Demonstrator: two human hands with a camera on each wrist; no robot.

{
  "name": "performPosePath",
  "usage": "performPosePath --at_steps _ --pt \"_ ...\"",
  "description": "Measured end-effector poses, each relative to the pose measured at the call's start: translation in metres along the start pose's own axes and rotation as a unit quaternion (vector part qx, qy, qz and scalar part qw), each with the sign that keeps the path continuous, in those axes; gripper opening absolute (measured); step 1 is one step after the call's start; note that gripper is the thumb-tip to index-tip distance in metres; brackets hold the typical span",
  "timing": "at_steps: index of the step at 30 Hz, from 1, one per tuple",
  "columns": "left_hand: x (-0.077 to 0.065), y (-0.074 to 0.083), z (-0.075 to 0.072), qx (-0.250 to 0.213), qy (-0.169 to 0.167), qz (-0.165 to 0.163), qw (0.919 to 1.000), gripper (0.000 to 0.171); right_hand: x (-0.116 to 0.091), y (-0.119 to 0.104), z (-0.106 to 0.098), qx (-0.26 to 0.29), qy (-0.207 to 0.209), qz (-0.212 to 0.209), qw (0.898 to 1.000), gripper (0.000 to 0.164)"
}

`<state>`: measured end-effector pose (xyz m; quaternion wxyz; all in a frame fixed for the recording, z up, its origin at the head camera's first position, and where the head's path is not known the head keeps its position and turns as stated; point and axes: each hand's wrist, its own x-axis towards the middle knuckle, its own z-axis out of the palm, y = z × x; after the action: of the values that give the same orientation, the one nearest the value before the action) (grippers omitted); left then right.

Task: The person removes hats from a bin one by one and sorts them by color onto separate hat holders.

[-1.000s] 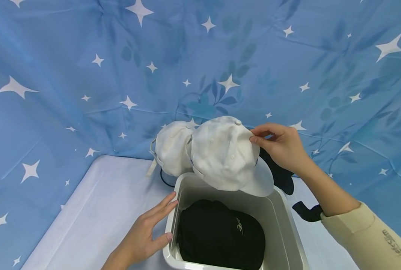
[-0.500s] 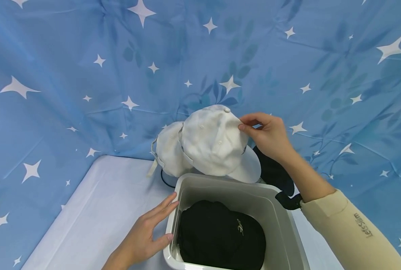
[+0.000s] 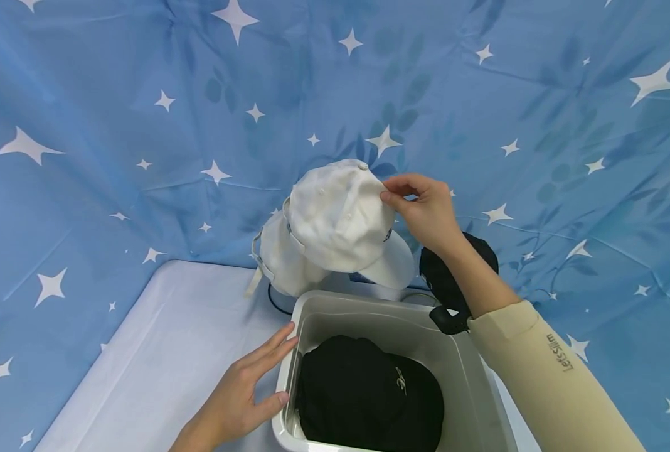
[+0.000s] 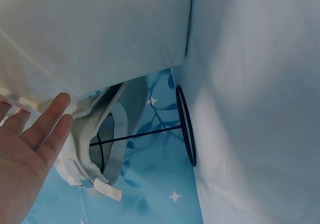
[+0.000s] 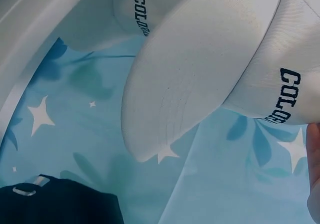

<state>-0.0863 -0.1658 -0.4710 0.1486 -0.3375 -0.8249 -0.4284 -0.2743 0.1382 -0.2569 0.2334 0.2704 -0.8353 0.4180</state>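
My right hand (image 3: 422, 210) pinches a white baseball cap (image 3: 340, 220) by the front of its crown, up beyond the bin's far rim. In the right wrist view the cap's brim (image 5: 190, 74) crosses the middle, dark lettering shows on its front panel, and fingers appear at the right edge. The held cap partly covers a second white cap (image 3: 278, 254), which hangs on a black wire stand (image 4: 150, 132). With fingers spread, my left hand (image 3: 239, 389) rests on the left rim of a light grey bin (image 3: 369, 320). Inside lies a black cap (image 3: 363, 389) with a small pale emblem.
Another black cap (image 3: 436, 279) stands behind the bin at right, partly hidden by my right forearm. A white-covered table (image 3: 171, 351) extends left of the bin. Close behind hangs a blue curtain (image 3: 256, 75) with white stars.
My right hand has moved up and left with the white cap, away from above the bin and over toward the other white cap. The left hand has stayed on the rim.
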Motion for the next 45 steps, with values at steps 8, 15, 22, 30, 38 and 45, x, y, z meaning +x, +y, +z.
performPosePath --at_steps 8,15,22,30,38,45 --pt "-0.001 0.0 -0.001 0.004 0.009 0.009 0.9999 0.073 0.011 0.003 0.017 0.01 0.001 0.029 1.0 0.014" --pt "0.0 0.0 0.0 0.003 0.012 0.014 0.9998 0.073 0.012 0.012 0.033 -0.008 -0.002 0.035 0.999 0.012" --pt "0.0 0.0 0.001 0.009 0.014 0.018 0.9997 0.073 0.01 0.023 0.05 -0.024 -0.02 0.041 0.999 0.007" --pt "0.001 0.0 0.001 0.015 0.018 0.028 0.9994 0.072 0.01 0.027 0.062 -0.03 -0.029 0.037 0.998 0.007" --pt "0.002 0.0 0.001 0.017 0.019 0.03 0.9992 0.074 0.008 0.033 0.075 -0.025 -0.037 0.032 0.998 0.007" --pt "0.001 0.0 0.001 0.015 0.016 0.022 0.9995 0.074 0.005 0.035 0.089 -0.02 -0.055 0.037 0.998 0.008"
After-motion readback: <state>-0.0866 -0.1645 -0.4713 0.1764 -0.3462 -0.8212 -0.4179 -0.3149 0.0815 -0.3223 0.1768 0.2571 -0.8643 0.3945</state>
